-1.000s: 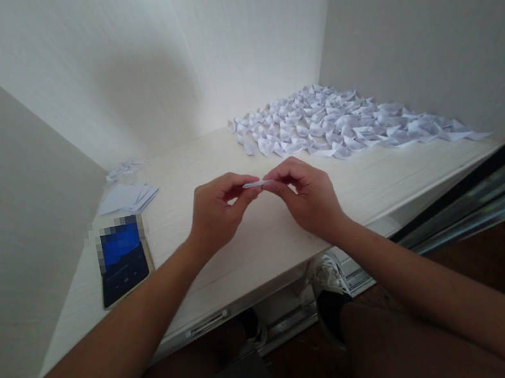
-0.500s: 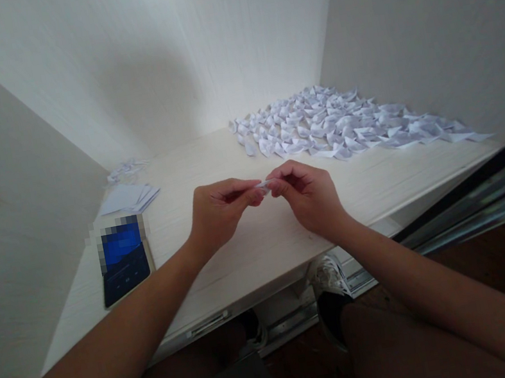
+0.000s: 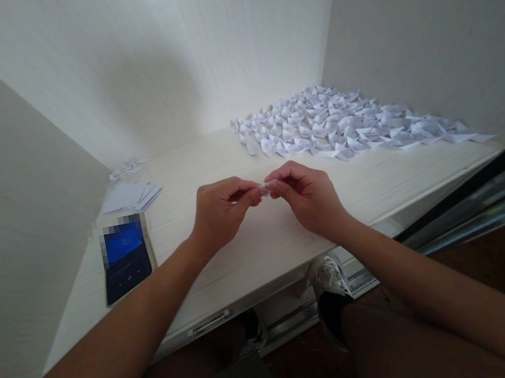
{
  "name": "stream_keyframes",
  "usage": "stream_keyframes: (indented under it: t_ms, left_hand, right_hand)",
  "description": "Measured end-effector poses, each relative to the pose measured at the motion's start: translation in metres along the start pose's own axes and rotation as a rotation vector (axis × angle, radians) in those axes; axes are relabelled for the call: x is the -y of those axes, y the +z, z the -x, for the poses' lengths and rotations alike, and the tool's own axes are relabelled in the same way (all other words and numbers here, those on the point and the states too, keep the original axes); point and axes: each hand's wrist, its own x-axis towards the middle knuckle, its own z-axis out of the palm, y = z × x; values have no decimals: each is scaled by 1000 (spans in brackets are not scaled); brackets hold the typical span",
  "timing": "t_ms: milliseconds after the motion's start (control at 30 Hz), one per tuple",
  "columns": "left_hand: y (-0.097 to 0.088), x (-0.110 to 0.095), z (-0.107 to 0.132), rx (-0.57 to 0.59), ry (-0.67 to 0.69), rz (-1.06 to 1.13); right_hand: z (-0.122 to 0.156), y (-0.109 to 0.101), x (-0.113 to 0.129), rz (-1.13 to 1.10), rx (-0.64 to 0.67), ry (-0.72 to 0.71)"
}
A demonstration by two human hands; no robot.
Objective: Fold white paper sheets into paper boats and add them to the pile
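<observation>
My left hand and my right hand meet in the middle, held over the white tabletop. Between the pinched thumbs and forefingers of both is a small piece of white paper, mostly covered by the fingertips. How it is folded cannot be made out. Beyond my right hand, many small folded white paper pieces lie in a wide spread toward the back right. Left of my left hand are several flat white paper sheets, loosely stacked.
A phone with a lit screen lies near my left forearm. Small white paper bits sit in the back left corner. Walls enclose the tabletop at the back and both sides. A dark-edged panel stands at the right.
Less of the paper shows between my fingertips now, and the fingers of both hands have shifted slightly closer around it. Everything on the tabletop is unchanged.
</observation>
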Motion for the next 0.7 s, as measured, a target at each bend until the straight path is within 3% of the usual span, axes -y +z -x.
stream_keyframes:
  t_ms: [133,367,700]
  left_hand:
    - [1,3,0,21,24,7]
    - [6,3,3,74,42,22]
    - [5,4,-1,184,-258,245]
  right_hand:
    - [-1,-1,2,176,-5,-110]
    - [4,-1,9,338,9,-144]
    - [-2,-2,1,51,54,200]
